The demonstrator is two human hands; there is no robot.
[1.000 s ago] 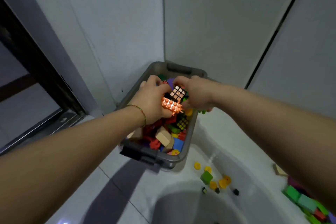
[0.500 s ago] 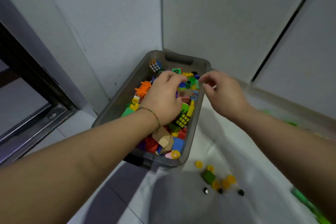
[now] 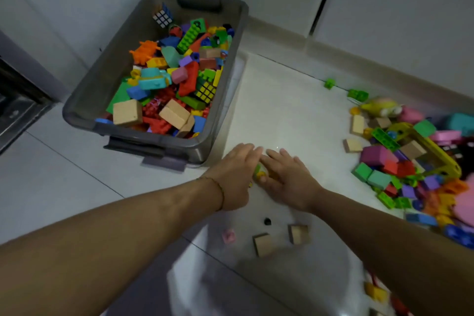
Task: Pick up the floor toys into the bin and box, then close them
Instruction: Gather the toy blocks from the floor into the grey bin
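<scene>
Grey bin (image 3: pixel 225 90) holds a multicoloured checkered cube (image 3: pixel 163 16) and orange, green, red blocks.

Both hands have left the bin (image 3: pixel 77 108). The left hand (image 3: pixel 234 174) and right hand (image 3: pixel 288 178) now lie palm-down on the floor (image 3: pixel 282 110) just off its near right corner, fingers fairly straight, meeting over some small yellow and green pieces (image 3: pixel 261 174). The puzzle cube (image 3: pixel 163 16) and orange piece (image 3: pixel 145 50) they held a second ago (above the bin's middle) now lie inside, the cube in the far left corner.
</scene>
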